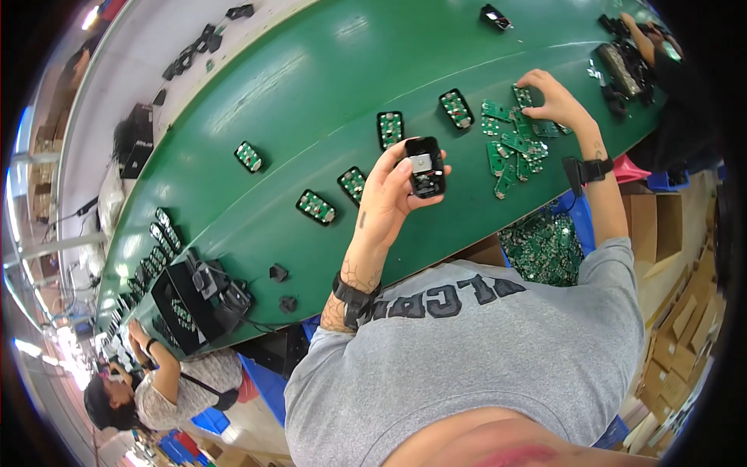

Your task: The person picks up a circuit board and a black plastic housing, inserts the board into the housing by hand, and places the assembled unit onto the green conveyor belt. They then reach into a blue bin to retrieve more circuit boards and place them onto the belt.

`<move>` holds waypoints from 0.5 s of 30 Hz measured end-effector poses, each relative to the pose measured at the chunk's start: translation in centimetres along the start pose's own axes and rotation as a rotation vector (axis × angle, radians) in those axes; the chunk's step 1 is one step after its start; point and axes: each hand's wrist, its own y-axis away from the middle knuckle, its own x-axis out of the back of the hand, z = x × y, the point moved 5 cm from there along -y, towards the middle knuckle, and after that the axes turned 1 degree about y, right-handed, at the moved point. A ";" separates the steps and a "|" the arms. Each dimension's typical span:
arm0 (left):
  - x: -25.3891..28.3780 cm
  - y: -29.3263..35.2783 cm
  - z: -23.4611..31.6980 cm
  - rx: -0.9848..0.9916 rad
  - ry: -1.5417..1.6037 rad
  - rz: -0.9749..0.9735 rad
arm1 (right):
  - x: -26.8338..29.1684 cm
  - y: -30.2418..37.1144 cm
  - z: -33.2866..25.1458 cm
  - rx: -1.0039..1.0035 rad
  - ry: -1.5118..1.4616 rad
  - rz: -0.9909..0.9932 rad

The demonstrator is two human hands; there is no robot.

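Note:
My left hand (387, 180) is wrapped round a black plastic housing (426, 182), its open side facing up. A silver rectangular part lies inside the housing under my thumb. Off to the right, my right hand (559, 103) has its thumb and forefinger closed on the edges of a small green circuit board (522, 95). That board is at the upper edge of a loose pile of circuit boards (516, 148). Several black housings with boards in them lie left of and beyond my left hand, among them one housing (456, 109) between my two hands.
Below the table edge a blue bin (583, 226) holds many circuit boards. A black box (187, 303) and dark parts stand on the green table (311, 93) at the left. One person (167, 381) works at lower left, another person's arm (640, 39) is at upper right. Cardboard boxes (657, 226) stand right.

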 end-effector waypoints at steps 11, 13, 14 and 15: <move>0.6 1.5 1.3 -0.087 -0.076 0.080 | 3.0 2.2 -22.9 0.363 -0.319 0.555; 0.6 1.6 1.3 -0.087 -0.072 0.087 | 2.4 1.8 -23.3 0.385 -0.308 0.517; 0.6 1.7 1.3 -0.087 -0.070 0.088 | 2.2 1.7 -23.3 0.386 -0.308 0.515; 0.5 1.8 1.4 -0.094 -0.087 0.084 | 1.9 1.4 -23.4 0.396 -0.280 0.494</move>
